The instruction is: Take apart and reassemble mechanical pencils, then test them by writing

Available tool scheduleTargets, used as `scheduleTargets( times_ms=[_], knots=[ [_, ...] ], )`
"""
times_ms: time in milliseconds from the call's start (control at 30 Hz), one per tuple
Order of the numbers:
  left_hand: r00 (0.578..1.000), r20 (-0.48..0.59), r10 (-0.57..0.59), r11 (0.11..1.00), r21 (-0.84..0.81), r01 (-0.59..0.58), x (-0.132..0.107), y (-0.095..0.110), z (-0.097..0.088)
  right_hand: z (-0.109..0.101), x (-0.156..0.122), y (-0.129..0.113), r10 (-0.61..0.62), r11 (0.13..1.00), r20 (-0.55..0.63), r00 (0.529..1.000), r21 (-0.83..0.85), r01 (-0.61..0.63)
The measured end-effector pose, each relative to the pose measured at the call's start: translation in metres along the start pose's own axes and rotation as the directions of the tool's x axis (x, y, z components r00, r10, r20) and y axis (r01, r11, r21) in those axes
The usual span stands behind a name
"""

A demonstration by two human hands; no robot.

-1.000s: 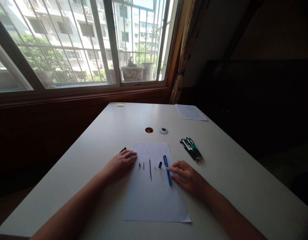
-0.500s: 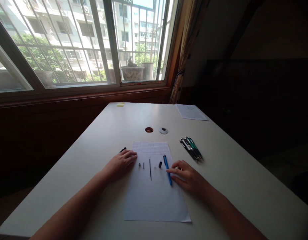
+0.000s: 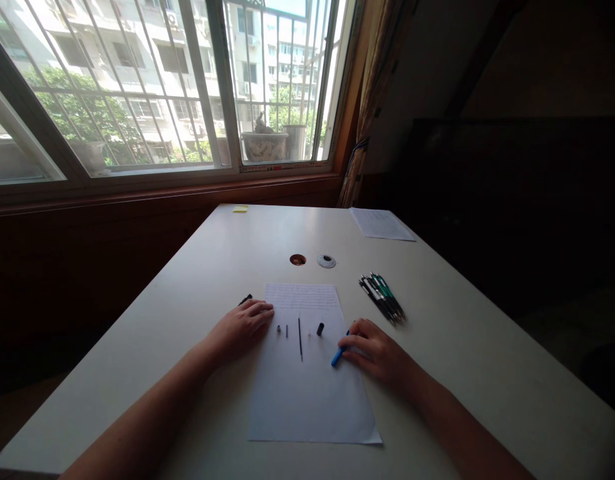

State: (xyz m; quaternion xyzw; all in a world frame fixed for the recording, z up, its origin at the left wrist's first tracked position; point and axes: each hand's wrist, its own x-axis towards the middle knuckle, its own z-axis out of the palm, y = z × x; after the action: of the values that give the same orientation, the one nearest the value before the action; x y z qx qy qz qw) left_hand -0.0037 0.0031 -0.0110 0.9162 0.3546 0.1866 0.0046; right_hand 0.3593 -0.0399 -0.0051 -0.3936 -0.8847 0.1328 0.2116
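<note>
My right hand point(image 3: 372, 347) is closed on a blue pen barrel point(image 3: 337, 357) at the right edge of a white paper sheet point(image 3: 307, 407). The barrel's lower end points down and left, while its upper part is mostly behind the fingers. My left hand point(image 3: 244, 327) lies flat over the sheet's left edge, fingers stretched out. Past its knuckles pokes the end of a dark pen point(image 3: 245, 299); the rest is hidden. Between the hands lie a thin dark refill point(image 3: 300, 340), a black grip sleeve point(image 3: 320, 329), a small metal-looking tip point(image 3: 278, 329) and a small spring-like piece point(image 3: 287, 331).
Several pens point(image 3: 382, 298) lie in a bundle on the white table point(image 3: 197, 413), right of the sheet. Behind are a round cable hole point(image 3: 298, 260) and its loose cover point(image 3: 326, 261). Other papers point(image 3: 382, 224) and a yellow sticky note point(image 3: 240, 209) lie at the far edge.
My right hand has taken hold of the blue pen barrel, which has turned so that its lower end points left. My left hand and the small parts have stayed put.
</note>
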Motion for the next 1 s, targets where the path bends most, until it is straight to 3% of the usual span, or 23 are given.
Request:
scheduleTargets(
  times_ms=[367,667,833,1000],
  knots=[
    [1.000,0.005,-0.001,1.000,-0.015,0.001,0.000,0.000,-0.001,0.002,0.000,0.005,-0.022,0.993,-0.051,0.998,-0.114,0.017],
    [1.000,0.010,0.000,1.000,0.000,0.000,0.000,-0.001,0.001,0.011,-0.004,0.015,-0.021,0.992,-0.177,0.984,0.120,0.043],
    [1.000,0.012,0.001,1.000,-0.009,-0.001,0.000,0.000,-0.002,0.004,-0.007,0.009,0.054,0.990,-0.253,0.966,0.137,-0.020],
    [1.000,-0.021,0.018,0.999,-0.039,-0.019,0.000,0.000,-0.003,-0.004,-0.006,0.001,0.015,0.994,-0.243,0.970,0.107,0.012]
  ],
)
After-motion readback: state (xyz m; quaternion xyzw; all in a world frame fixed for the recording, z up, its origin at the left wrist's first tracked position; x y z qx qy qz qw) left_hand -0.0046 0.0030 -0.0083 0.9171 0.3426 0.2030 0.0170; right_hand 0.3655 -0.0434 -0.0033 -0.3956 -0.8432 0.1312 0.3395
